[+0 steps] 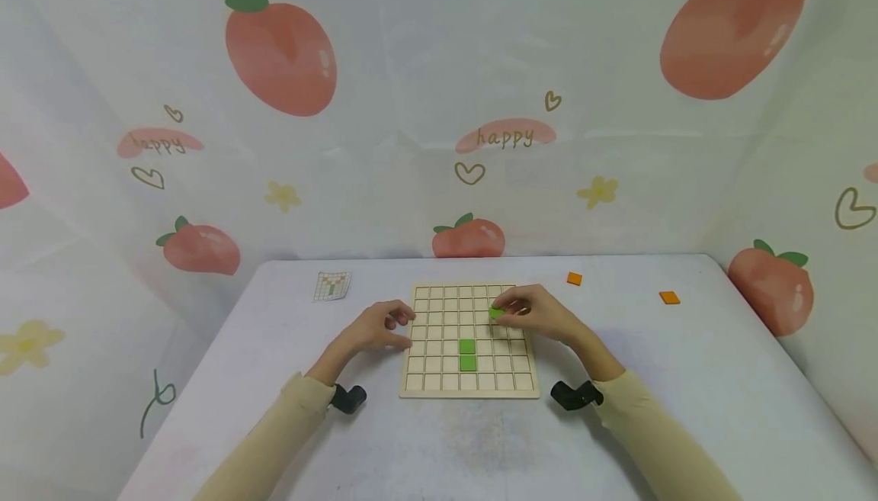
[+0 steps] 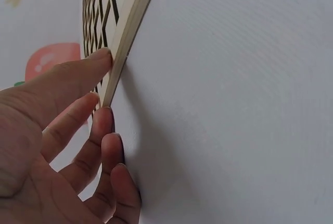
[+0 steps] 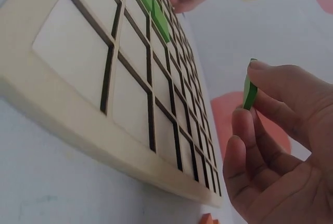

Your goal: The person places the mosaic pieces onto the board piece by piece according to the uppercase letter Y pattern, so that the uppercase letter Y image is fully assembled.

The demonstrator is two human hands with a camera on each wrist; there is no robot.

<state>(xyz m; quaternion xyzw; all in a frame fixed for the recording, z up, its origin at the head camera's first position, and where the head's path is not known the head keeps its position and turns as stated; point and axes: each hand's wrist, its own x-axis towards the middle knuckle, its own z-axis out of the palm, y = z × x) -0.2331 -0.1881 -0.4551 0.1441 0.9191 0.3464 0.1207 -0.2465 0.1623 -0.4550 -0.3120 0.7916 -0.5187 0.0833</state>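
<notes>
A square wooden grid board (image 1: 469, 394) lies on the table with two green tiles in its cells, one green tile (image 1: 467, 346) directly behind the other (image 1: 468, 364). My right hand (image 1: 538, 312) pinches a third green tile (image 3: 250, 91) between thumb and fingers, held above the board's far right part. At the board's left edge is my left hand (image 1: 376, 325), its fingers loosely bent. In the left wrist view the thumb (image 2: 78, 75) touches the board's rim, and the other fingers sit beside the edge.
Two orange tiles lie right of the board, one orange tile (image 1: 574, 278) near the table's back and another (image 1: 669, 297) farther right. A small paper card (image 1: 332, 286) with a coloured grid pattern lies at the back left. A fruit-printed curtain (image 1: 384, 142) hangs behind the table.
</notes>
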